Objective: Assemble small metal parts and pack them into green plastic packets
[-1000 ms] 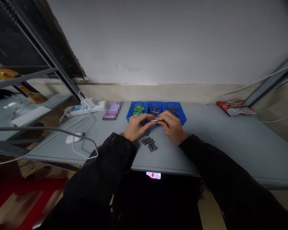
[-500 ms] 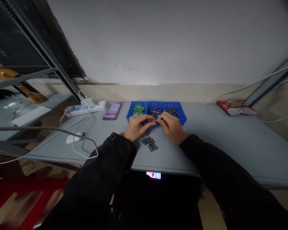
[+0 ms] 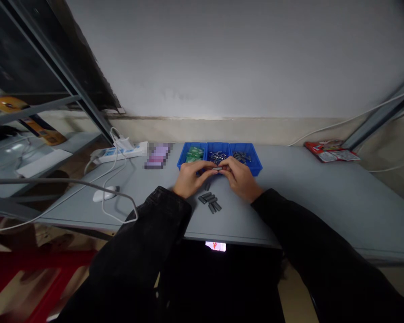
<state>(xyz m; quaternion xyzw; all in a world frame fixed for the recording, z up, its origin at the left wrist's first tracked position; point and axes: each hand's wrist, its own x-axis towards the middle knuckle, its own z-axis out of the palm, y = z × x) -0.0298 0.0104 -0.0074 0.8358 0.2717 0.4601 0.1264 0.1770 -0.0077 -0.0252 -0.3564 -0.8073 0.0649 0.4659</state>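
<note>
Pale plaster wall (image 3: 222,58) rises behind the back edge of a smooth grey worktop (image 3: 289,193), where a row of three blue plastic bins (image 3: 256,169) stands. Just before the bins, the left hand (image 3: 189,179) and right hand (image 3: 241,179) pinch a small, slim grey piece (image 3: 217,168) between them — each grip closed on one end. Half a second ago fingers covered most of it; now its length shows, which suggests handling of the same piece continues. Short dark-grey cylinders (image 3: 211,198) lie loose toward the front edge — untouched.
</note>
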